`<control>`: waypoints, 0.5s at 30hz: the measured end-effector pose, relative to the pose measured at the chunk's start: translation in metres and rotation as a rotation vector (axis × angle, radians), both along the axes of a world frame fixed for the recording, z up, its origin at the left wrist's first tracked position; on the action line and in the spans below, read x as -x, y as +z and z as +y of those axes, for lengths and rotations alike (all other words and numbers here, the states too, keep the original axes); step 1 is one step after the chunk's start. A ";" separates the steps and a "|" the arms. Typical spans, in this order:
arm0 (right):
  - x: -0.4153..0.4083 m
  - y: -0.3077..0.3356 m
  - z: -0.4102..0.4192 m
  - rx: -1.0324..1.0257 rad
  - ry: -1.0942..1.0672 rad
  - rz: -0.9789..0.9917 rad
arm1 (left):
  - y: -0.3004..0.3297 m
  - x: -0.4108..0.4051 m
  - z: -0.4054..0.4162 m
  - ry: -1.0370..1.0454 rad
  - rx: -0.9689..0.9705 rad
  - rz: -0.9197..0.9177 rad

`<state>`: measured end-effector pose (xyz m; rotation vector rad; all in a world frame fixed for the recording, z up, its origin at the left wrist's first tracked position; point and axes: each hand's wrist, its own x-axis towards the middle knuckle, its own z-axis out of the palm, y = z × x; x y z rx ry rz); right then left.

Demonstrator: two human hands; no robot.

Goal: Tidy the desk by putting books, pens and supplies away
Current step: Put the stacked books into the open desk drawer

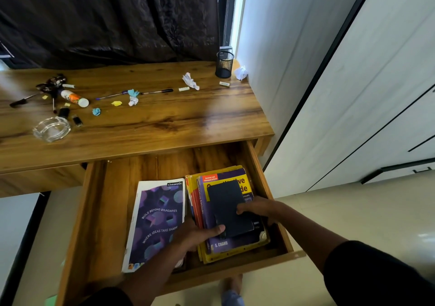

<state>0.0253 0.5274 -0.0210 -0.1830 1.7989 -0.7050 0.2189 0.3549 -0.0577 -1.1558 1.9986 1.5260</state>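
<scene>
Open drawer [98, 211] holding notebook [157, 214] beside book stack [226, 244], both hands' fingers [244, 208] gripping black diary [229, 208] atop it

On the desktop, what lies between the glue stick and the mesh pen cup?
In the head view, between glue stick and mesh pen cup lie two pens, crumpled paper scraps and a white eraser.

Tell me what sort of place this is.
Probably a study corner in a bedroom or home: a wooden desk with an open drawer of books, a mesh pen holder, and a curtain.

Head view, steeply down over open drawer [98, 211], close.
</scene>
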 end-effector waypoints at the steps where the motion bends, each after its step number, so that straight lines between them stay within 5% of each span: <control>1: 0.001 0.001 0.000 -0.032 0.015 -0.016 | 0.001 -0.001 0.000 -0.007 -0.005 -0.010; 15: 0.003 0.006 -0.012 -0.338 0.054 -0.125 | 0.013 -0.005 0.002 -0.136 0.085 -0.071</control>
